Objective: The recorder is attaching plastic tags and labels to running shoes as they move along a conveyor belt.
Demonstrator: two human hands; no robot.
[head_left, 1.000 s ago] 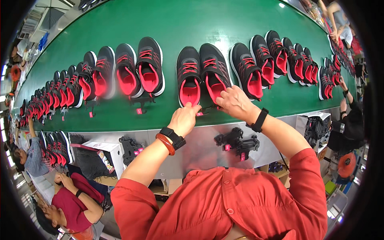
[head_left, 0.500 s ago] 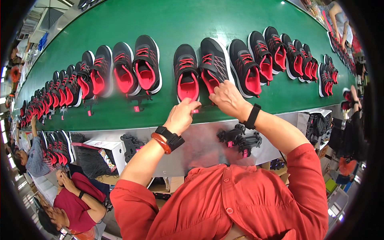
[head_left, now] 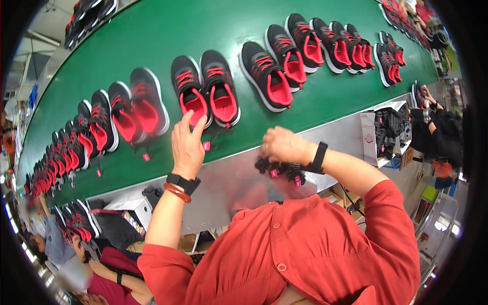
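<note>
A pair of black sneakers with red laces and red linings stands in front of me, heels toward me: a left shoe [head_left: 188, 84] and a right shoe [head_left: 219, 86]. My left hand [head_left: 187, 147] is at the left shoe's heel, thumb and fingers apart. Beside it a pink tag [head_left: 206, 146] and part of a black plastic hanger [head_left: 219, 134] show behind the heels. My right hand [head_left: 287, 147] is closed, fingers curled down just above a pile of black hangers [head_left: 290, 170] on the metal ledge. Its fingertips are hidden, so what they grip cannot be made out.
More sneaker pairs line the green table [head_left: 213, 25] on both sides. White boxes of black hangers [head_left: 389, 127] and dark cords [head_left: 119, 223] stand along the near edge. Co-workers sit at lower left and far right.
The shoes have shifted left in view. My right hand has let go of the right shoe and come down over the hanger pile. My left hand's pinch at the heel has opened.
</note>
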